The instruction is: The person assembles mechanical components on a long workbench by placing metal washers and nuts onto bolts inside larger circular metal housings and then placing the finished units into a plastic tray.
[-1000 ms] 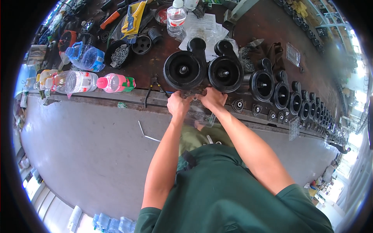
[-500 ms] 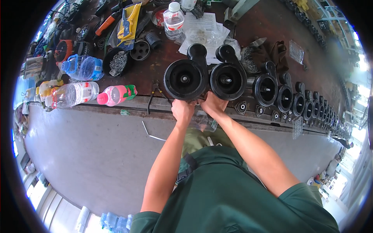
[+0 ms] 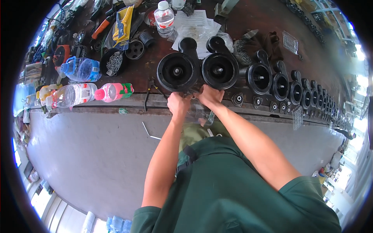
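Observation:
Both my hands are close together at the table's front edge. Closed fingers of my left hand and my right hand pinch a clear plastic bag, which hangs between them with faint print on it. What lies between the fingertips is too small to make out. Just beyond my left hand stands a round black housing with an arm at its back and a metal stud in its middle. A second black housing of the same kind stands beyond my right hand.
Similar housings and small flanged parts run in rows rightward. Left are pliers, a pink-capped bottle, a clear bottle and a black bowl of small metal pieces. Papers and an upright bottle are behind.
The whole view has shifted a little, so the table's things sit slightly higher and further left. My hands stay together at the edge, with the right hand's fingers slightly more visible.

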### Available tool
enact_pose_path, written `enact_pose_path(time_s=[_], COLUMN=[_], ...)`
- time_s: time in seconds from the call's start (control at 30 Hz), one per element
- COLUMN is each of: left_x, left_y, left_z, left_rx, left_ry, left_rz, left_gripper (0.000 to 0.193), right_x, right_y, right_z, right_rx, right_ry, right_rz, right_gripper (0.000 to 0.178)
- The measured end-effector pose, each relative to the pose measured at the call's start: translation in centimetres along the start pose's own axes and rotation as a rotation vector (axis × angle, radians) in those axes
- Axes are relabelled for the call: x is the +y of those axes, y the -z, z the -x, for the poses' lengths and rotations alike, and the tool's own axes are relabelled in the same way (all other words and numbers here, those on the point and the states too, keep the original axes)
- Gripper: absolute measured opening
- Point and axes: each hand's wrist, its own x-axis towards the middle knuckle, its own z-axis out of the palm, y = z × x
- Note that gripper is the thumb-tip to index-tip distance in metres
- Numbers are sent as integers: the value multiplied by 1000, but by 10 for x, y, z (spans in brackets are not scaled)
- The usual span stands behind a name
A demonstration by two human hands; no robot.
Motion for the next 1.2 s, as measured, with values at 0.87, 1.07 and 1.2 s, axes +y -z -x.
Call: enact_pose_path(time_s=[0.87,1.07,1.2], left_x=[-33,18,27], left_y=[-17,-63,-73], left_z=[53,51,39], left_rx=[-89,-48,-75], left_ry=[-275,-262,-248], left_rz=[235,118,117], left_gripper=[33,33,33], right_x=[53,109,114], right_y=[48,43,58], right_z=[77,41,18], right_rx=[-86,158,-40], right_ry=[190,277,244], right_rz=[-228,-257,-302], right_gripper=[28,30,33])
